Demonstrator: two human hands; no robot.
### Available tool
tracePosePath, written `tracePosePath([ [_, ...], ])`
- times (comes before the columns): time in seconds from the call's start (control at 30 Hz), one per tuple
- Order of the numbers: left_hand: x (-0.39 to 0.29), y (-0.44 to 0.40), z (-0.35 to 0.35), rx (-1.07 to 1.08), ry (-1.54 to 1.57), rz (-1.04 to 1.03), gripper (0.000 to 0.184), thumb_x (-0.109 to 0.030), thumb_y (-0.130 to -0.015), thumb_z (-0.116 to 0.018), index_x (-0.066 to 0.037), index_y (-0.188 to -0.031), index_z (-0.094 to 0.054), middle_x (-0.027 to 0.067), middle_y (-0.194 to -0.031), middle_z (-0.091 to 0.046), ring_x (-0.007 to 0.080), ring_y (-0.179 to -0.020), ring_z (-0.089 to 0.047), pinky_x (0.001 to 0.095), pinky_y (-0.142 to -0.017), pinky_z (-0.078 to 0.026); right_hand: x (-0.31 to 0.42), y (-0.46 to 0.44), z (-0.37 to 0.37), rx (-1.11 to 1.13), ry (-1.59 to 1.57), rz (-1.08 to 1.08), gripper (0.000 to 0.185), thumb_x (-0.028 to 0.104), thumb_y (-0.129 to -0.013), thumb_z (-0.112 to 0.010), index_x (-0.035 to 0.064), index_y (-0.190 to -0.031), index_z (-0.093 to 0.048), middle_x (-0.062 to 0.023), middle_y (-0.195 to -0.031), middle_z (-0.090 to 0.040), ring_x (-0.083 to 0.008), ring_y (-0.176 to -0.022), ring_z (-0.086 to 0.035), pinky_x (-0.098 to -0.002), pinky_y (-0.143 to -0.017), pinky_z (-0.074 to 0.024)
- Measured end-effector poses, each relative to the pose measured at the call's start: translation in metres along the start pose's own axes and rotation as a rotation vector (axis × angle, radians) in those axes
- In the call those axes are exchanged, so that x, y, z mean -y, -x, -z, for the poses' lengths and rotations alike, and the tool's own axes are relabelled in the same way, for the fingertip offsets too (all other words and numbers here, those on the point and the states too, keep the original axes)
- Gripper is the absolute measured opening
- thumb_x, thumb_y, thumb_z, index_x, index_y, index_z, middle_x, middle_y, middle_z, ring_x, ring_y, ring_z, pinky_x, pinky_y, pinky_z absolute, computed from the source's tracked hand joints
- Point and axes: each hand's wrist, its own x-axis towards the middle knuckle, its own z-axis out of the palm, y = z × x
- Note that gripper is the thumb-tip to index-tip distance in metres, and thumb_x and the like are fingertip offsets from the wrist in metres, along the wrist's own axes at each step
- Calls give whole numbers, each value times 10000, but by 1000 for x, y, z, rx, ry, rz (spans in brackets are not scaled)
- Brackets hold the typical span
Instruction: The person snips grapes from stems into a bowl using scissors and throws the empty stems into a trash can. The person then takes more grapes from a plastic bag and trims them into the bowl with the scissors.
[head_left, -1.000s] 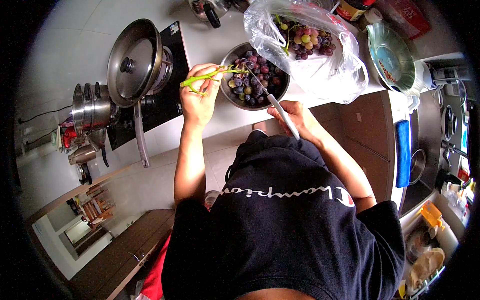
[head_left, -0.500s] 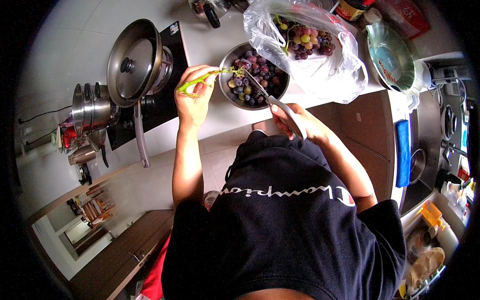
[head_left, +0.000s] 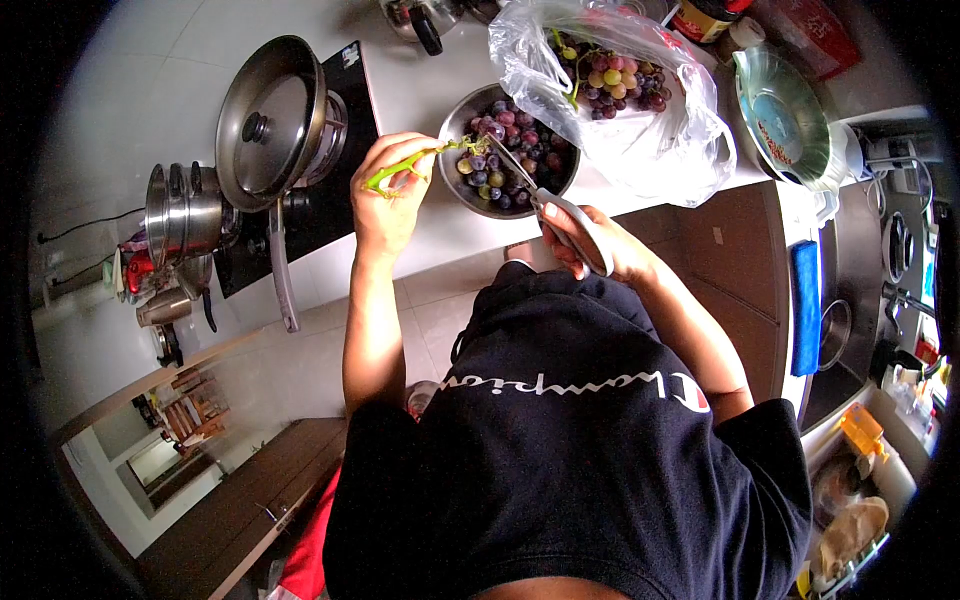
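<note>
Pinched in my left hand (head_left: 390,195) is a green grape stem (head_left: 400,170), its thin end reaching over a metal bowl (head_left: 452,190). Loose dark and reddish grapes (head_left: 515,135) fill much of that bowl. My right hand (head_left: 605,245) grips grey-handled scissors (head_left: 575,228), with the blades pointing up and left over the bowl at the stem's tip. Whether the blades touch the stem I cannot tell. Beside the bowl on the right lies a clear plastic bag (head_left: 640,160) with bunches of grapes (head_left: 620,80) in it.
To the left, a lidded frying pan (head_left: 270,125) sits on the black stove (head_left: 355,110), its handle jutting toward my side. A steel pot (head_left: 185,215) stands farther left. At right are a pale green basin (head_left: 790,120), a blue cloth (head_left: 805,305) and the sink (head_left: 835,335).
Both hands stay over the same spot with the stem and scissors. Only very slight shifts show in the hands and scissors.
</note>
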Motion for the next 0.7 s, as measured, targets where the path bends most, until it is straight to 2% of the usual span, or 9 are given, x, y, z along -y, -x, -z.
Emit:
tracePosePath([
  [0.03,1,0,-1,0,0,0,126,28,-800,-526,35,-915,-577,95,-925,-547,148,-824,-555,255,-758,-458,0,1,0,-7,0,-10,518,543,-825,-428,41,-706,-460,-5,-523,-404,-97,-402,-408,-217,-372,-335],
  [0.1,2,1,-1,6,-4,-21,138,-2,-800,-550,-5,-931,-594,67,-917,-542,114,-787,-532,213,-644,-453,1,1,0,-4,7,-11,521,545,-826,-424,41,-702,-459,-5,-523,-406,-97,-403,-410,-219,-371,-338],
  [0.23,2,2,-4,11,15,-12,138,-3,-797,-554,-3,-930,-593,70,-916,-543,114,-790,-530,213,-641,-453,1,1,0,-38,51,-15,513,530,-828,-436,40,-678,-465,-1,-516,-409,-94,-397,-414,-220,-367,-342],
  [0.33,4,2,-5,12,5,-5,134,-5,-801,-550,0,-927,-593,65,-919,-543,115,-794,-530,215,-660,-451,-3,0,1,-48,13,60,451,450,-820,-519,45,-626,-483,-6,-477,-458,-74,-359,-434,-198,-332,-338],
  [0.4,3,2,-5,7,16,44,124,22,-812,-513,40,-919,-573,99,-939,-544,147,-830,-554,256,-762,-452,-2,1,1,-56,16,41,432,424,-826,-525,44,-624,-487,-3,-475,-457,-72,-356,-433,-197,-329,-339],
  [0.43,6,2,-5,6,14,43,124,22,-812,-513,40,-919,-573,99,-939,-544,147,-830,-554,256,-762,-452,-1,2,1,-65,18,22,414,398,-832,-530,43,-622,-491,0,-474,-457,-69,-353,-433,-196,-326,-339],
  [0.57,22,4,-1,-112,155,122,125,-3,-830,-504,46,-925,-569,88,-933,-565,145,-842,-567,259,-776,-475,-9,4,6,-50,5,73,393,381,-837,-529,38,-646,-504,3,-472,-454,-60,-353,-424,-191,-322,-336],
  [0.67,30,6,3,-312,358,308,147,-46,-845,-501,17,-962,-564,90,-890,-597,148,-795,-592,272,-740,-507,-5,11,10,-58,-19,26,390,390,-806,-570,13,-715,-539,-29,-519,-501,-90,-422,-479,-222,-395,-391],
  [0.7,32,6,6,-354,404,319,149,-50,-846,-499,13,-967,-560,96,-894,-598,157,-797,-595,276,-731,-513,-5,13,10,-151,140,6,398,397,-783,-589,1,-760,-552,-50,-559,-526,-113,-480,-507,-245,-455,-413],
])
